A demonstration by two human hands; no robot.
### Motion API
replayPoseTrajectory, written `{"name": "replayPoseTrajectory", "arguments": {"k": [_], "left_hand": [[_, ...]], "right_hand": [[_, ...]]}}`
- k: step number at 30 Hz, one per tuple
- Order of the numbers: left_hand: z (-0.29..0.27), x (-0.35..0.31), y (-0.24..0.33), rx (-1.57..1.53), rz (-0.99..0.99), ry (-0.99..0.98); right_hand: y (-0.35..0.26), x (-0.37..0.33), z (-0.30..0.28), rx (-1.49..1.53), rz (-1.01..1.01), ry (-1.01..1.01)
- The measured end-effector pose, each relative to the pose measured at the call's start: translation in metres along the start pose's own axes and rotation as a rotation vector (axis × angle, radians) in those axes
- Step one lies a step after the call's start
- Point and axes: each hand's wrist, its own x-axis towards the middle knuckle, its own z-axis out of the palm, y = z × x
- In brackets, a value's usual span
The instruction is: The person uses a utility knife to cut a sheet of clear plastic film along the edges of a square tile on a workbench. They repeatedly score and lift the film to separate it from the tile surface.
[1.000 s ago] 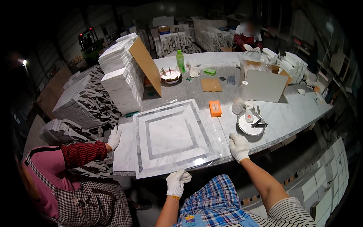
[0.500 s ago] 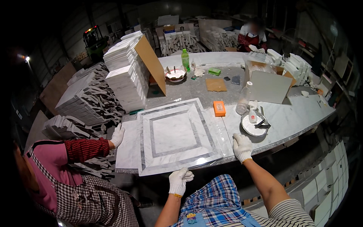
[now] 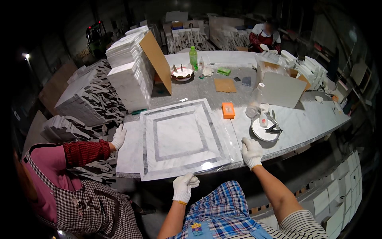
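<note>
- On the table, at its near edge, lies a square marble slab with grey inlaid frames; its front edge juts slightly past the table rim.
- Left hand, gloved white, is at 6 o'clock from the slab, fingers curled just at the slab's front edge; whether it grips the edge I cannot tell.
- Right hand, also gloved, rests palm down with fingers spread on the table at 4 o'clock from the slab, just beside its corner.
- A co-worker's gloved hand touches the pale sheet under the slab at 9 o'clock.
- At 2 o'clock from the slab sits an orange block; further right, a metal dish holding tools and a small bottle.
- At 11 o'clock a tall stack of white tiles with a cardboard sheet leaning on it crowds the slab's far left corner.
- Farther back stand a green bottle, a bowl and an open box.
</note>
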Motion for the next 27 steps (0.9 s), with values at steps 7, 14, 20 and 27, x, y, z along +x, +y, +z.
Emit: {"name": "replayPoseTrajectory", "arguments": {"k": [7,14,20,27], "left_hand": [[-0.016,0.005,0.002,-0.083,-0.053,-0.178],[0.001,-0.035,0.006,-0.035,0.013,0.106],[0.006,-0.038,0.024,-0.146,-0.070,-0.163],[0.004,-0.035,0.016,-0.164,-0.058,-0.128]], "right_hand": [[0.006,-0.003,-0.003,0.018,0.013,-0.017],[0.009,-0.011,-0.009,0.136,-0.059,-0.038],[0.023,-0.009,-0.005,0.115,-0.082,-0.031],[0.035,-0.010,0.010,0.191,-0.120,0.023]]}}
